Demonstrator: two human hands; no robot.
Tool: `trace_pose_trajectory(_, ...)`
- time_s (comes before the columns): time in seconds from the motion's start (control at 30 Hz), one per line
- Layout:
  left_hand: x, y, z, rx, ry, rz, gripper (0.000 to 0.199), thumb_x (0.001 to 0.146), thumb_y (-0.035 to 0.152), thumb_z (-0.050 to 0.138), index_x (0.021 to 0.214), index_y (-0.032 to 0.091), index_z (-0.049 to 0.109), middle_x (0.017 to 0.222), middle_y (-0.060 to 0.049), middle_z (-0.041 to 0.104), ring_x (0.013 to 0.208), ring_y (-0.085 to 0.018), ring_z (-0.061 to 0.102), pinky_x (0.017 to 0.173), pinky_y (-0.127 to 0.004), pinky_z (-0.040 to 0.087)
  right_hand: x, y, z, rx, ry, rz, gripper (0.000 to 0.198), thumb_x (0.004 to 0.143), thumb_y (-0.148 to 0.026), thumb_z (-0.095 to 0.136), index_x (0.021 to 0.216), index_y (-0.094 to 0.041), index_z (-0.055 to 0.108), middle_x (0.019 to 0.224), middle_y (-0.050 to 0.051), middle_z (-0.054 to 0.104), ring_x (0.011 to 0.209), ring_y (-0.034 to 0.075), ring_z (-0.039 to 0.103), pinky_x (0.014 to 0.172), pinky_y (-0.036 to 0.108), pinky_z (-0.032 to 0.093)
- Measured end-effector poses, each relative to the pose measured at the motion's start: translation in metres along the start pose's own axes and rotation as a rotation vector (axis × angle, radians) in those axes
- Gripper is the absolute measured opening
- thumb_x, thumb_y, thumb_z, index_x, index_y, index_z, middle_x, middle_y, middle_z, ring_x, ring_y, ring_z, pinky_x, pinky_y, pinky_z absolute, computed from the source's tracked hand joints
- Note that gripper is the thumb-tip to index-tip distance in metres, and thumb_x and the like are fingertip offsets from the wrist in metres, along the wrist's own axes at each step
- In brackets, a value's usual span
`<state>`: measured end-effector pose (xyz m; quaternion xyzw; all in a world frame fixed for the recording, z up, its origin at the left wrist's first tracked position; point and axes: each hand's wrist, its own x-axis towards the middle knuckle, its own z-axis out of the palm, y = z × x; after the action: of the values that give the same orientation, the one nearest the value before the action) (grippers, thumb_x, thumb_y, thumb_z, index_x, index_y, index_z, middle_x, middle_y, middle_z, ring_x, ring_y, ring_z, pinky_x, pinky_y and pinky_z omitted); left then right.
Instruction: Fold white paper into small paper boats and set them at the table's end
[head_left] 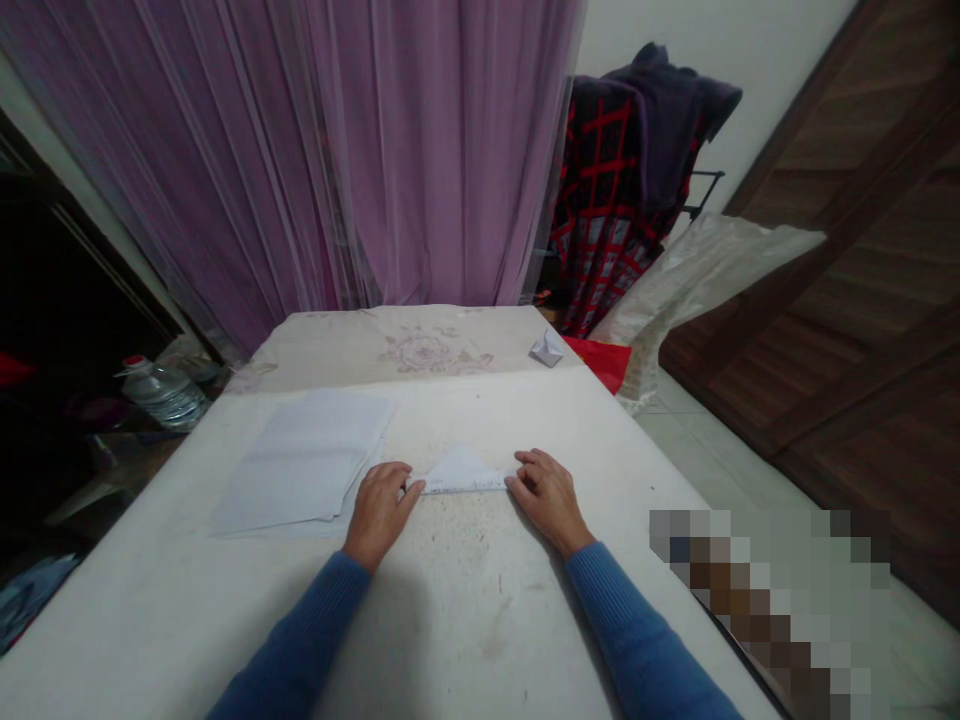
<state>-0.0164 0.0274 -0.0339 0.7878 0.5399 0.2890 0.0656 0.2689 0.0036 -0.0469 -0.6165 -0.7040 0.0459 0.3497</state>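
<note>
A small white sheet of paper [463, 472], folded into a triangle with a narrow band along its near edge, lies flat on the table. Marks that look like writing run along the band. My left hand [384, 508] pinches the band's left end between thumb and fingers. At the other end, my right hand [553, 503] grips the paper, its thumb on the near edge and its fingers curled above. A stack of white paper sheets [300, 465] lies just left of my left hand.
The white table [480, 620] has a flowered cloth [330, 345] at its far end. A small folded paper piece [547, 349] stands far right. Beyond the edges are a water jug [161, 392], purple curtains [442, 150], a plastic bag [697, 275] and a red bag [604, 360].
</note>
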Motion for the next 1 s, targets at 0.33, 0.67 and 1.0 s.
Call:
trace_pose_trajectory(0.33, 0.015, 0.016, -0.01, 0.216, -0.129, -0.051, 0.023, 0.092, 0.038, 0.055, 0.079, 0.019, 0.062, 0.087, -0.005, 0.066, 0.09, -0.023, 0.058, 0.078, -0.035, 0.041, -0.003, 0.001, 0.001, -0.026, 0.076, -0.004, 0.023, 0.085, -0.035, 0.059, 0.066, -0.024, 0.065, 0.109, 0.007, 0.072, 0.111, 0.029, 0.06, 0.099, 0.048, 0.044)
trace_pose_trajectory(0.67, 0.006, 0.018, -0.011, 0.033, -0.147, 0.147, 0.009, 0.089, 0.032, 0.061, 0.09, 0.026, 0.069, 0.097, -0.002, 0.069, 0.099, -0.021, 0.057, 0.091, -0.039, 0.037, -0.004, 0.013, 0.0, 0.068, 0.028, -0.088, 0.008, 0.083, -0.03, 0.065, 0.083, -0.025, 0.07, 0.115, 0.008, 0.07, 0.118, 0.029, 0.057, 0.102, 0.051, 0.042)
trace_pose_trajectory(1.0, 0.008, 0.025, -0.015, 0.059, -0.264, 0.17, 0.018, 0.093, 0.031, 0.053, 0.086, 0.025, 0.068, 0.086, -0.002, 0.071, 0.087, -0.02, 0.06, 0.086, -0.038, 0.038, -0.005, 0.007, -0.009, -0.029, -0.049, -0.119, 0.013, 0.087, -0.033, 0.062, 0.086, -0.028, 0.075, 0.12, 0.008, 0.067, 0.124, 0.031, 0.052, 0.103, 0.053, 0.039)
